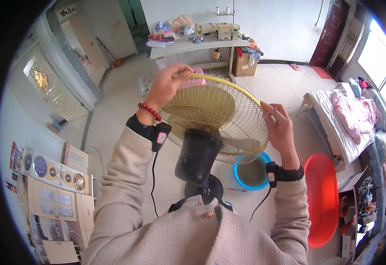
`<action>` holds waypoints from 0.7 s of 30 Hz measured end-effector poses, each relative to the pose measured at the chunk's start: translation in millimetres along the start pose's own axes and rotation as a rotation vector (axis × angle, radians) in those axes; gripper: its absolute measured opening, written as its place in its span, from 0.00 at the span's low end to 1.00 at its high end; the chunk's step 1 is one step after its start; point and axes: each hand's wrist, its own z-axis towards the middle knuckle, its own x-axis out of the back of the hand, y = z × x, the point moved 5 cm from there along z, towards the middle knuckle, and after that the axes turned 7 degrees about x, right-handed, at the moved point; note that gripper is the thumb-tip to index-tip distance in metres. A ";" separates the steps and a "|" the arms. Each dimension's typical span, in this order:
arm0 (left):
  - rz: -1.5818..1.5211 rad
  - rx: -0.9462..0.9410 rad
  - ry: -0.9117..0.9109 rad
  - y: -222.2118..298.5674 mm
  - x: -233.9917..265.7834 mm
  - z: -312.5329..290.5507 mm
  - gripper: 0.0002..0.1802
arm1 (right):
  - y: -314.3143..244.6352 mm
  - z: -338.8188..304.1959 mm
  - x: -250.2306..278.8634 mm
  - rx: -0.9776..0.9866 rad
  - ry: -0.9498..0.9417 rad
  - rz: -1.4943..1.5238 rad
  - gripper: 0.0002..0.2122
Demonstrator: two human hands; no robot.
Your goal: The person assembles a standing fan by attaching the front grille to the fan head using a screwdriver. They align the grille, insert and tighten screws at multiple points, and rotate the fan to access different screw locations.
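Fingers of your left hand [167, 85] and right hand [282, 128] grip the upper-left and right edges of the round, yellow-rimmed wire fan cage [221, 112] at mid-frame, a spread hold that likely stops it swivelling on its black, round-based stand [216, 190].

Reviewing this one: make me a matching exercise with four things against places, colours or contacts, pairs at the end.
Things:
1. Fan
2. Sewing machine
3. Round basin
4. Long tub

Matches:
A. Red, on the floor
B. Touched at its rim by the left hand and right hand
C. Blue, on the floor
D. On the table

Pairs: 1-B, 2-D, 3-C, 4-A
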 end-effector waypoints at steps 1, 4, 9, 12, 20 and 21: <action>0.018 0.013 -0.004 -0.3 0.4 0.3 0.10 | 2.2 2.0 0.3 -0.027 -0.032 0.019 0.12; -0.047 -0.014 -0.005 1.5 -2.8 1.6 0.09 | 7.2 5.0 1.1 -0.047 -0.045 0.020 0.11; -0.107 -0.003 -0.010 3.4 -6.9 2.2 0.09 | 8.4 0.7 -6.2 -0.052 0.023 -0.100 0.08; -0.082 -0.010 -0.017 6.2 -6.0 1.6 0.09 | 3.7 -1.0 -8.1 -0.014 0.049 -0.109 0.09; -0.129 0.010 -0.028 -1.3 -8.2 2.4 0.09 | 27.6 -20.2 9.0 -0.126 -0.101 0.114 0.14; -0.084 -0.010 -0.014 -2.8 -6.6 3.8 0.09 | 36.1 -27.3 9.1 -0.172 -0.106 0.127 0.15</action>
